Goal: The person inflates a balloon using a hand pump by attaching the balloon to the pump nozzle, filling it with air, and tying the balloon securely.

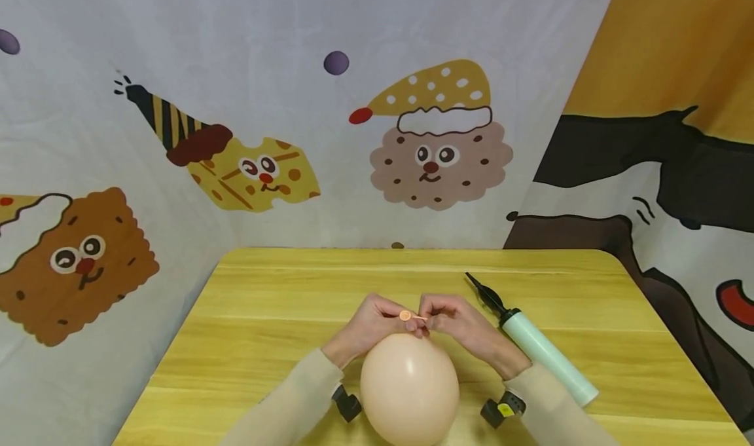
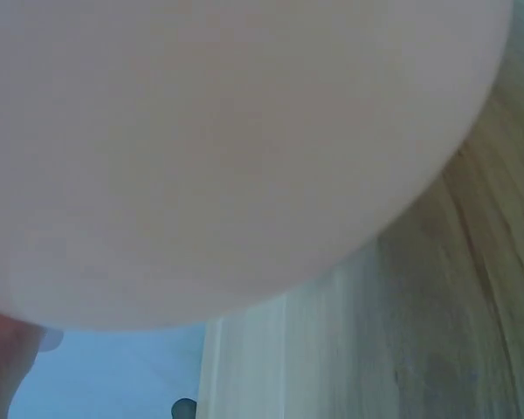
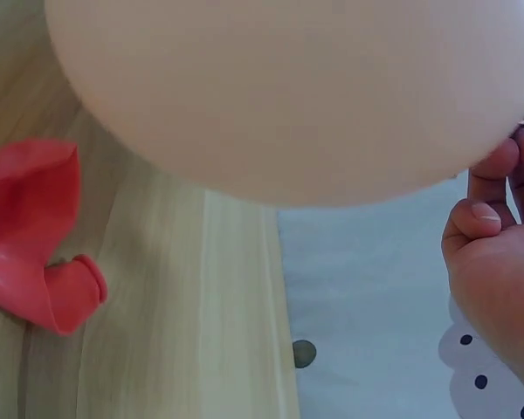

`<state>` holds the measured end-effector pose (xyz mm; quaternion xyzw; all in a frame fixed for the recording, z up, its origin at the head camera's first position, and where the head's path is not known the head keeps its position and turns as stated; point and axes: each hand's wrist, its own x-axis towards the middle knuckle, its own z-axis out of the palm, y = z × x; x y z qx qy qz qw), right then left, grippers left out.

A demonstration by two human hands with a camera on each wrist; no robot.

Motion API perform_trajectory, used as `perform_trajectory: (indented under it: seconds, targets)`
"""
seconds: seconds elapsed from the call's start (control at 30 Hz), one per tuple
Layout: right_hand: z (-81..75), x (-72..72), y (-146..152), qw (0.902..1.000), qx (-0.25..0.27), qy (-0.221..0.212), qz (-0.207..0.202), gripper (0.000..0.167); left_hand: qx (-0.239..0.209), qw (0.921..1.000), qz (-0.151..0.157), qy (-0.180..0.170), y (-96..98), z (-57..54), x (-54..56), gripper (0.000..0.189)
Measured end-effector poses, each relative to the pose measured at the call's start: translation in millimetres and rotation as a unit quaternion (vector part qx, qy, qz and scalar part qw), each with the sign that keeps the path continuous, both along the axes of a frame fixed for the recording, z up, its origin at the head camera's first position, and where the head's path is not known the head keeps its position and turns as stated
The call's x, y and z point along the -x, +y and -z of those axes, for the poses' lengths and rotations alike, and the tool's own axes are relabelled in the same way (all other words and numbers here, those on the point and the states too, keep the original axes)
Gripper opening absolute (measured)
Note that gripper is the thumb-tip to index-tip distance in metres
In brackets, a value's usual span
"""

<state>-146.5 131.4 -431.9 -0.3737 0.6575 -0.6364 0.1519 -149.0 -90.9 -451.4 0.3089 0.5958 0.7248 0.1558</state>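
A peach-coloured inflated balloon [image 1: 409,390] sits between the two forearms, its neck end up at the fingers. My left hand [image 1: 377,320] holds the neck close above the round body, and the small rolled mouth [image 1: 405,315] shows over its fingers. From the other side, my right hand [image 1: 462,325] pinches a thin stretched part of the neck with thumb and forefinger. The balloon [image 2: 227,157] fills most of the left wrist view, where only a bit of the left hand [image 2: 4,362] appears. Curled fingers of the right hand [image 3: 502,236] show in the right wrist view.
A hand pump [image 1: 550,357] with a mint-green barrel and black nozzle lies on the wooden table [image 1: 265,302], right of the right hand. A limp red balloon [image 3: 35,236] lies on the table under the peach one. A printed cloth [image 1: 283,73] hangs behind the table.
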Motion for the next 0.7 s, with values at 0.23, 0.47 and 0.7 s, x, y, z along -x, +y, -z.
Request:
perform_trajectory:
  seconds: [0.23, 0.47, 0.7]
  targets:
    - [0.1, -0.5, 3.5, 0.9995, -0.026, 0.0, 0.021, 0.017, -0.001, 0.9998, -0.02, -0.004, 1.3, 1.1, -1.5, 0.036]
    - [-4.9, -1.6, 5.0, 0.9965, -0.068, -0.002, 0.049, 0.015, 0.014, 0.9978, -0.063, -0.016, 2.4, 1.2, -3.6, 0.027]
    - [-8.6, -0.9, 3.8, 0.9955, -0.074, -0.008, 0.058, 0.011, 0.019, 0.9937, -0.101, -0.044, 4.6, 0.8, -5.0, 0.025]
